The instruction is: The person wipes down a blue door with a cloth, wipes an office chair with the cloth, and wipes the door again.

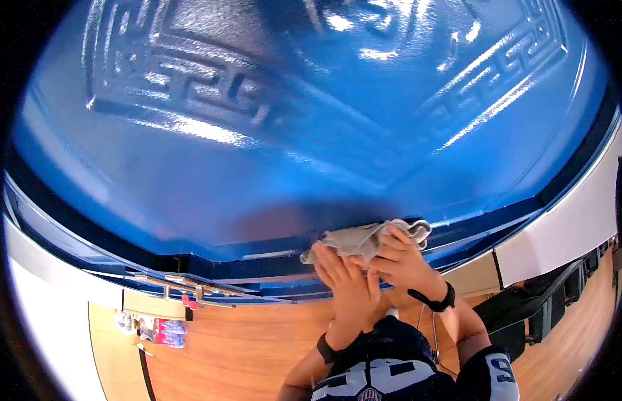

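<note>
A crumpled greyish cloth (354, 240) lies along the lower edge of a large glossy blue panel (271, 180) with raised angular line patterns. My left hand (344, 281) rests on the left part of the cloth, its fingers stretched out and pointing up. On the cloth's right part, my right hand (398, 260) has its fingers bent around the fabric, with a bunched fold standing out beyond them. The two hands are close together. Dark bands are on both wrists.
Metal handles (199, 292) project below the panel's edge at the left. Bottles in red and clear packaging (170, 333) stand on the wooden floor (237, 347) at lower left. Black chair-like furniture (538, 307) is at the right, beside a pale surface (552, 247).
</note>
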Demonstrator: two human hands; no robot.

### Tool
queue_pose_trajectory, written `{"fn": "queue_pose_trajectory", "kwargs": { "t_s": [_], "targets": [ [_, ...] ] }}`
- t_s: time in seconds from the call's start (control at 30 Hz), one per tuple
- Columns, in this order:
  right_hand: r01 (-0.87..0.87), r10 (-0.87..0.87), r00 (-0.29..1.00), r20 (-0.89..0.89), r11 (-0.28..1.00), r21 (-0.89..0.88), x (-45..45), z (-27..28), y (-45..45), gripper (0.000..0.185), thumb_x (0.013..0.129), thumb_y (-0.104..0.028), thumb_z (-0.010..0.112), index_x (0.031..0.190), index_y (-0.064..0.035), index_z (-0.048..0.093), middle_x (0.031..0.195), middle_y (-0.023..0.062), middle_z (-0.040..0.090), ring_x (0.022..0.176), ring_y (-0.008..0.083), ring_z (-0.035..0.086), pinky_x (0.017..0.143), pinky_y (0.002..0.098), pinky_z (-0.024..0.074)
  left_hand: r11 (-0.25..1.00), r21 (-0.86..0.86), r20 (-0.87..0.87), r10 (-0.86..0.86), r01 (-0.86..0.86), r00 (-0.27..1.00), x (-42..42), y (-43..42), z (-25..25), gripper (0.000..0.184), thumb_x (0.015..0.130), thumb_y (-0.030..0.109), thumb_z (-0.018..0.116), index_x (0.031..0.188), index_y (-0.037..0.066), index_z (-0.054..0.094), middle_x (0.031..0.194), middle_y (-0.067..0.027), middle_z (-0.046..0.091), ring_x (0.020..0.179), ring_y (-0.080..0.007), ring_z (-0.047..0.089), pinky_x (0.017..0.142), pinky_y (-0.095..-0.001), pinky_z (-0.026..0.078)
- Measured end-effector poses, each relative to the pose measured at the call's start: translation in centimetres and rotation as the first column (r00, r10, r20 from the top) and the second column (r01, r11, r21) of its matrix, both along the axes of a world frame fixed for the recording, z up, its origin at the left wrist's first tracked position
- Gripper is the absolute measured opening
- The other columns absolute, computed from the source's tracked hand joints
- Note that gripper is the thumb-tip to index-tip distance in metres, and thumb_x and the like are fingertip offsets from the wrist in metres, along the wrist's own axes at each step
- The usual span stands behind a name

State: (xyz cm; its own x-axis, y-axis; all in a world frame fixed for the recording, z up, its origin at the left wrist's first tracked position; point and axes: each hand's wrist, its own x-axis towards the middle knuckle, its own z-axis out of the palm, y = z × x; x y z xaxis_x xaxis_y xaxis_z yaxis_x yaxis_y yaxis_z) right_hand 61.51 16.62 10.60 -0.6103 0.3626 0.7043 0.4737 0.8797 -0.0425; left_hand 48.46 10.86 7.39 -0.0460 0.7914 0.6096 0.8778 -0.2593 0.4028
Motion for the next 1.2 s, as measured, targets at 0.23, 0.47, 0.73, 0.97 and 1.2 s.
{"fn": "queue_pose_trajectory", "kwargs": {
  "t_s": [0.23,0.47,0.73,0.97,1.2],
  "targets": [
    [0.213,-0.211,0.971,-0.111,0.977,0.003,5.1,-2.4,-1.8,0.040,0.058,-0.016,0.064,0.098,-0.0210,0.069,0.117,0.0024,0.057,0.098,0.0267,0.054,0.094,0.0480,0.0376,0.975,-0.109,0.009,-0.196,0.195,0.981,4.1,0.0,-0.3,0.071,0.089,0.037,0.042,0.134,-0.013,0.020,0.140,-0.0372,0.013,0.132,-0.0506,0.012,0.102,-0.0608,0.009],
    [0.448,-0.415,0.849,-0.326,0.893,0.029,3.4,-5.3,-3.3,0.023,0.067,-0.021,0.062,0.089,-0.0213,0.068,0.119,0.0048,0.055,0.110,0.0276,0.046,0.096,0.0498,0.0324,0.949,-0.077,0.060,-0.301,0.305,0.952,3.2,0.1,0.0,0.067,0.083,0.035,0.053,0.132,-0.007,0.033,0.135,-0.0288,0.031,0.128,-0.0426,0.027,0.103,-0.0537,0.018],
    [0.446,-0.415,0.735,-0.536,0.891,-0.078,-2.3,-7.3,-4.5,0.009,0.080,-0.022,0.056,0.086,-0.0182,0.062,0.119,0.0071,0.052,0.116,0.0293,0.042,0.100,0.0503,0.0247,0.960,-0.098,0.120,-0.250,0.262,0.961,0.0,-1.5,0.0,0.066,0.078,0.033,0.055,0.133,0.001,0.036,0.136,-0.0205,0.036,0.128,-0.0332,0.032,0.105,-0.0481,0.017],
    [0.276,-0.286,0.859,-0.425,0.957,-0.087,-8.4,-5.7,-4.7,0.021,0.085,-0.026,0.053,0.102,-0.0133,0.057,0.126,0.0119,0.049,0.110,0.0312,0.043,0.095,0.0493,0.0274,0.984,-0.010,0.356,-0.161,0.175,0.921,-6.4,-2.7,0.4,0.063,0.073,0.018,0.064,0.130,0.005,0.042,0.130,-0.0178,0.043,0.119,-0.0334,0.041,0.099,-0.0459,0.024],
    [-0.019,0.071,0.690,-0.720,0.997,0.080,-22.0,1.7,-1.7,0.033,0.083,-0.021,0.057,0.114,-0.0116,0.053,0.127,0.0158,0.045,0.114,0.0316,0.042,0.095,0.0480,0.0266,0.891,0.454,0.043,0.008,-0.027,0.999,-16.9,-2.7,6.3,0.050,0.074,0.013,0.064,0.122,0.006,0.049,0.130,-0.0191,0.045,0.122,-0.0350,0.040,0.096,-0.0453,0.028]
  ]
}}
